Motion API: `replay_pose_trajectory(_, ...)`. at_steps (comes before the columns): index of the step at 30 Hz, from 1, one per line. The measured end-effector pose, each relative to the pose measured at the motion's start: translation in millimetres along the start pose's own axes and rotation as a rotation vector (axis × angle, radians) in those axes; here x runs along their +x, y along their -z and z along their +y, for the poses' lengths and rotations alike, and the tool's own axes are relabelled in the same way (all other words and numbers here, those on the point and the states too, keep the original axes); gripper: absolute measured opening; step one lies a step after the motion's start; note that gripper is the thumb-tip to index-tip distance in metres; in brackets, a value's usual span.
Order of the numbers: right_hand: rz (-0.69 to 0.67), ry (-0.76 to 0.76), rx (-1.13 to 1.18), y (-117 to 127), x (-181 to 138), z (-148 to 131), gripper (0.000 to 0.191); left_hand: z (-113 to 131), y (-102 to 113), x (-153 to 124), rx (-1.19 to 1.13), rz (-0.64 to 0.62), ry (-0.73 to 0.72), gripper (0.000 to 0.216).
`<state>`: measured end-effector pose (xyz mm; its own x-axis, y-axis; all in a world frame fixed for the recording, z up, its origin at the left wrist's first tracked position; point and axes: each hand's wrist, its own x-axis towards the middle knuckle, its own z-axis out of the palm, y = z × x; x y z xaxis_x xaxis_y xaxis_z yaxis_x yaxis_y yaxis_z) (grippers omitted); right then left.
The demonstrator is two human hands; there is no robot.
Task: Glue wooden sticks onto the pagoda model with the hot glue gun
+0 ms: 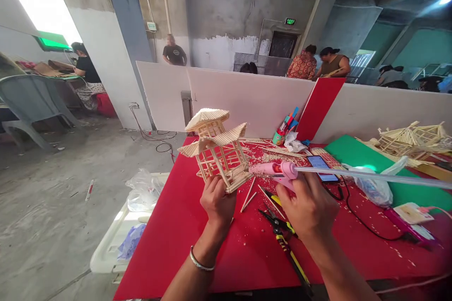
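My left hand (219,200) grips the base of a small pavilion model (221,150) built from thin wooden sticks, with two tiers of curved roofs, and holds it up above the red tabletop (169,240). My right hand (309,202) is wrapped around a pink hot glue gun (278,169), with a long clear glue stick (353,174) running out of its back to the right. The gun's nozzle points left at the lower right corner of the model; whether it touches cannot be seen. Below lie yellow-and-black pliers (282,240) and loose sticks (249,197).
Wood scraps, a phone (322,169), a pen-filled can (278,137) and a plastic bag (374,188) lie beyond my hands. More stick models (413,141) rest on a green board (344,143) at right. A power strip (413,225) and cables sit nearby. Several people are behind the white partition (233,99).
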<state>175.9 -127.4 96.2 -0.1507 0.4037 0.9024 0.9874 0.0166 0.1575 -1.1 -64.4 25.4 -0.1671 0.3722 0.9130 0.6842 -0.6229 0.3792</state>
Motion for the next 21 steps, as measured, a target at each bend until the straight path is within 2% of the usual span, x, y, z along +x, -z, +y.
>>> replay_pose_trajectory(5,-0.016,0.013,-0.015,-5,0,4,0.013,3,1,-2,0.156,-0.069,0.001,0.023)
replay_pose_trajectory(11,0.014,0.055,-0.059,-7,1,10,0.023,11,3,2,0.306,-0.165,0.01,0.026)
replay_pose_trajectory(15,0.007,0.115,-0.049,-7,2,19,0.033,18,9,9,0.338,-0.28,0.03,0.026)
replay_pose_trajectory(21,-0.022,0.157,0.015,-7,5,36,0.035,21,20,29,0.369,-0.501,0.07,0.023)
